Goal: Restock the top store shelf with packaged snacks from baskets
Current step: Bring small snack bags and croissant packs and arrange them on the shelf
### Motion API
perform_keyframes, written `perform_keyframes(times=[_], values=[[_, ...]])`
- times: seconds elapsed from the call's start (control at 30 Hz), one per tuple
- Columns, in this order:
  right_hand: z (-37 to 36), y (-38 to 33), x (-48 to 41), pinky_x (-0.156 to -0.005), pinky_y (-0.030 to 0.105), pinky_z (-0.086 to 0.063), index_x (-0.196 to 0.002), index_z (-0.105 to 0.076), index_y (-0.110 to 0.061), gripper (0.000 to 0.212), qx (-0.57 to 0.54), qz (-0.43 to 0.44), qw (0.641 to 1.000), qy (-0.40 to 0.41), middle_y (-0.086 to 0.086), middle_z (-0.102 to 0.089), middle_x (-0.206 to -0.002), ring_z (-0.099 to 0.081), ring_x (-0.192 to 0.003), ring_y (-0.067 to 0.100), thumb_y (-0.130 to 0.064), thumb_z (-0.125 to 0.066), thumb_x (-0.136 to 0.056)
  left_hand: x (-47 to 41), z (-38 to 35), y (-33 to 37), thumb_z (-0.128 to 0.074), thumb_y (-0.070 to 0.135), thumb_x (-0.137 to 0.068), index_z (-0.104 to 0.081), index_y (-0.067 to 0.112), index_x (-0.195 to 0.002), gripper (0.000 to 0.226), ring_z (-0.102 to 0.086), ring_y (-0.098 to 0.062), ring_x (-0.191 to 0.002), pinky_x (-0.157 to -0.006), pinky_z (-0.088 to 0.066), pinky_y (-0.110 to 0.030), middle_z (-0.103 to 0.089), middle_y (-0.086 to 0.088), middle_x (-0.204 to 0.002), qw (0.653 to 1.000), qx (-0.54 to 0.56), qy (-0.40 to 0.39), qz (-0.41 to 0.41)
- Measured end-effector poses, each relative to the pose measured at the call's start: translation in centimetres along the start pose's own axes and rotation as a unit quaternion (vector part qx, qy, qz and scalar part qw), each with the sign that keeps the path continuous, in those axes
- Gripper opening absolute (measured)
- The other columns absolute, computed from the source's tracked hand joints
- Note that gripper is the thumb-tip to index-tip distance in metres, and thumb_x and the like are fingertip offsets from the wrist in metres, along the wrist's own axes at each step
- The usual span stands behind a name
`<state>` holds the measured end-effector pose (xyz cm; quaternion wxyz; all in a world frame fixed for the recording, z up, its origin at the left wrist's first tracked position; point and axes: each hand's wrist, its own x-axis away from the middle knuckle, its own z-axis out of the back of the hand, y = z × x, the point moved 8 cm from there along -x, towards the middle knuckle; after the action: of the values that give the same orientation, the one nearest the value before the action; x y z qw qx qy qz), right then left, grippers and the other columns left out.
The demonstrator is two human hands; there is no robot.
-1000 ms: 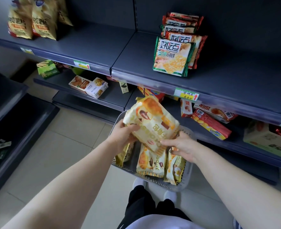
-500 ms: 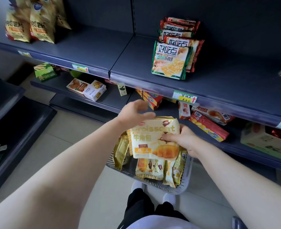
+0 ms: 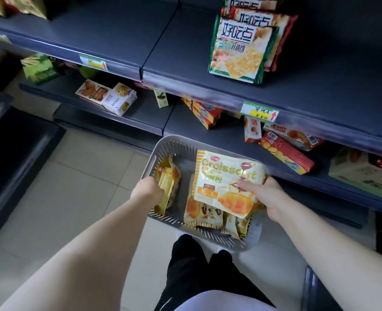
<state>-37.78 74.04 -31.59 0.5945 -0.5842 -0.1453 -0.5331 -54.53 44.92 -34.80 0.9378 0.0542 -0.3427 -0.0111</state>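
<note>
Right hand: we note it pinches the croissant packet at the packet's right edge. One finger lies flat across the printed face and the rest curl behind.

The packet is face-up toward us and slightly tilted. It sits over the right half of the grey basket and overlaps the loose packets lying in the bottom.

Left hand: it is knuckles-up at the basket's left wall, with the fingers turned down inside and out of sight. It touches the yellow packets that stand on edge there. We cannot tell whether it grips one of them, the wall, or nothing.

Both bare forearms reach in from the bottom of the view, and black trousers show directly beneath the basket.

Outward from the basket:
- The lower shelf lies just beyond the far rim. It carries red boxes to the right and two pale cookie boxes to the left.
- The top shelf is above that. A row of green cracker packets stands upright one behind another, well apart from the croissant packet.
- A price tag sits on the top shelf's front lip, below that row.
- Pale floor tiles lie to the left.
</note>
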Motion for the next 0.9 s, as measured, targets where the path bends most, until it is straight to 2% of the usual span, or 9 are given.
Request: perform_keyframes(times=[0.1, 0.3, 0.4, 0.47, 0.6, 0.7, 0.77, 0.83, 0.9], values=[[-0.5, 0.9, -0.8, -0.088, 0.043, -0.055, -0.121, -0.054, -0.017, 0.069, -0.016, -0.012, 1.000, 0.015, 0.005, -0.068, -0.111, -0.066, -0.097, 0.026, -0.033, -0.090, -0.064, -0.6, -1.9, -0.9, -0.058, 0.014, -0.089, -0.066, 0.006, -0.111, 0.025, -0.059, -0.025, -0.082, -0.064, -0.049, -0.030, -0.062, -0.008, -0.096, 1.000, 0.011, -0.012, 0.027], [-1.7, 2.6, -0.8, -0.083, 0.039, -0.054, -0.115, -0.051, -0.016, 0.057, -0.043, -0.018, 0.998, 0.049, 0.000, -0.065, -0.107, -0.063, -0.092, 0.020, -0.025, -0.087, -0.072, -1.7, -4.2, -0.8, -0.054, 0.008, -0.091, -0.061, 0.001, -0.123, 0.033, -0.065, -0.034, -0.105, -0.087, -0.054, -0.037, -0.068, -0.015, -0.115, 0.998, -0.014, -0.027, 0.052], [-1.8, 3.2, -0.8, -0.061, 0.029, -0.048, -0.116, -0.052, -0.016, 0.054, -0.072, -0.023, 0.996, 0.045, -0.003, -0.065, -0.100, -0.061, -0.081, 0.010, -0.022, -0.086, -0.074, -1.7, -4.6, -0.2, -0.070, 0.030, -0.087, -0.046, 0.004, -0.130, 0.055, -0.063, -0.033, -0.109, -0.088, -0.052, -0.040, -0.064, -0.013, -0.120, 0.998, -0.023, -0.031, 0.053], [-1.7, 3.4, -0.8, -0.057, 0.027, -0.049, -0.117, -0.055, -0.016, 0.052, -0.090, -0.032, 0.995, 0.038, -0.002, -0.069, -0.100, -0.065, -0.081, 0.012, -0.020, -0.085, -0.074, -1.8, -4.8, 0.2, -0.072, 0.041, -0.085, -0.036, 0.004, -0.135, 0.072, -0.062, -0.032, -0.112, -0.088, -0.050, -0.040, -0.061, -0.012, -0.124, 0.997, -0.047, -0.026, 0.047], [-1.1, 4.1, -1.1, -0.073, 0.039, -0.060, -0.120, -0.060, -0.016, 0.055, -0.122, -0.057, 0.990, 0.030, 0.005, -0.074, -0.105, -0.072, -0.089, 0.024, -0.016, -0.086, -0.072, -2.4, -5.0, 0.7, -0.065, 0.029, -0.091, -0.029, 0.005, -0.134, 0.061, -0.062, -0.033, -0.111, -0.085, -0.051, -0.041, -0.056, -0.014, -0.127, 0.997, -0.065, 0.012, 0.037], [-0.5, 4.2, -1.2, -0.058, 0.030, -0.057, -0.118, -0.062, -0.014, 0.049, -0.144, -0.057, 0.987, 0.029, 0.006, -0.074, -0.102, -0.073, -0.084, 0.022, -0.013, -0.084, -0.075, -2.7, -4.8, 1.4, -0.066, 0.019, -0.088, -0.018, 0.006, -0.143, 0.074, -0.065, -0.035, -0.103, -0.080, -0.052, -0.043, -0.062, -0.015, -0.117, 0.996, -0.081, 0.021, 0.024], [-0.3, 4.3, -1.2, -0.057, 0.028, -0.055, -0.118, -0.062, -0.014, 0.047, -0.155, -0.057, 0.986, 0.028, 0.006, -0.074, -0.101, -0.073, -0.083, 0.021, -0.012, -0.083, -0.076, -2.8, -4.6, 2.1, -0.069, 0.018, -0.084, -0.028, 0.006, -0.143, 0.072, -0.066, -0.034, -0.097, -0.077, -0.052, -0.041, -0.065, -0.013, -0.108, 0.997, -0.074, 0.020, 0.019], [-0.1, 4.5, -1.2, -0.057, 0.028, -0.055, -0.118, -0.061, -0.013, 0.048, -0.160, -0.053, 0.985, 0.030, 0.006, -0.074, -0.102, -0.072, -0.084, 0.021, -0.013, -0.083, -0.076, -2.7, -4.3, 3.1, -0.071, 0.019, -0.081, -0.053, 0.007, -0.123, 0.047, -0.063, -0.031, -0.088, -0.071, -0.051, -0.038, -0.064, -0.010, -0.097, 0.997, -0.076, 0.018, 0.005], [0.1, 4.6, -1.1, -0.056, 0.027, -0.054, -0.117, -0.061, -0.013, 0.047, -0.161, -0.046, 0.985, 0.031, 0.006, -0.074, -0.103, -0.072, -0.083, 0.021, -0.014, -0.083, -0.076, -2.3, -3.8, 3.9, -0.071, 0.022, -0.081, -0.062, 0.009, -0.108, 0.031, -0.056, -0.026, -0.078, -0.064, -0.047, -0.033, -0.057, -0.006, -0.086, 0.997, -0.069, 0.025, 0.001]])
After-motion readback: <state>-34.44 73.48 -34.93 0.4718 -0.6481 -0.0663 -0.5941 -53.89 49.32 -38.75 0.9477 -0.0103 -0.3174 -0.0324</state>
